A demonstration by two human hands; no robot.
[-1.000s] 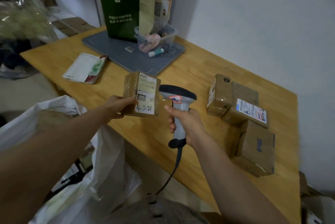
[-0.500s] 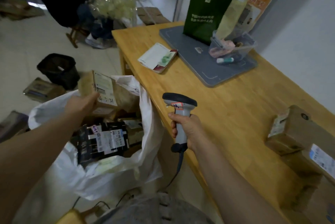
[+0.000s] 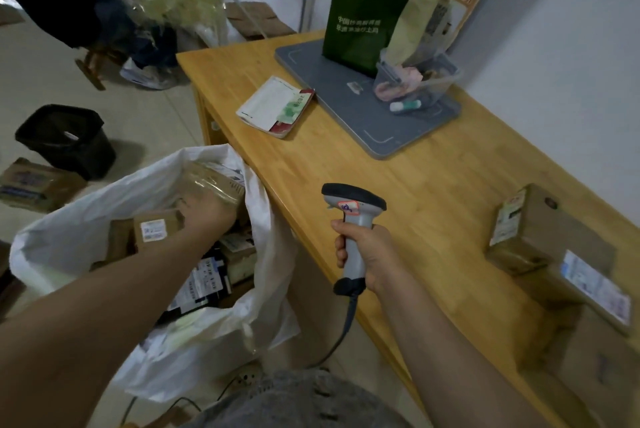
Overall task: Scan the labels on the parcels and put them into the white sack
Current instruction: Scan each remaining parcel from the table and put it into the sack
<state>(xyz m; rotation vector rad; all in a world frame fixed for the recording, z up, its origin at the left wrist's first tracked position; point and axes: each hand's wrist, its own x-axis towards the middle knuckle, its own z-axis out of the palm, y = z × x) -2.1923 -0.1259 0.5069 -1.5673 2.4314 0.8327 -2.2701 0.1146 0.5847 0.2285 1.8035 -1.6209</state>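
Left hand (image 3: 207, 211) meets a taped parcel (image 3: 216, 182) inside the white sack (image 3: 86, 206), lower left, grip hidden; right hand (image 3: 373, 254) clasps the barcode scanner (image 3: 353, 201) mid-frame.

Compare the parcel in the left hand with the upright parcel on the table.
The held parcel is in the white sack; the table parcel sits on the table. The left hand grips the held parcel; no hand touches the table parcel. Both are brown taped boxes.

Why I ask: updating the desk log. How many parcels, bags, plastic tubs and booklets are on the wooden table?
Cardboard parcels: 3
Green bag: 1
Clear plastic tub: 1
Booklet: 1
Total: 6
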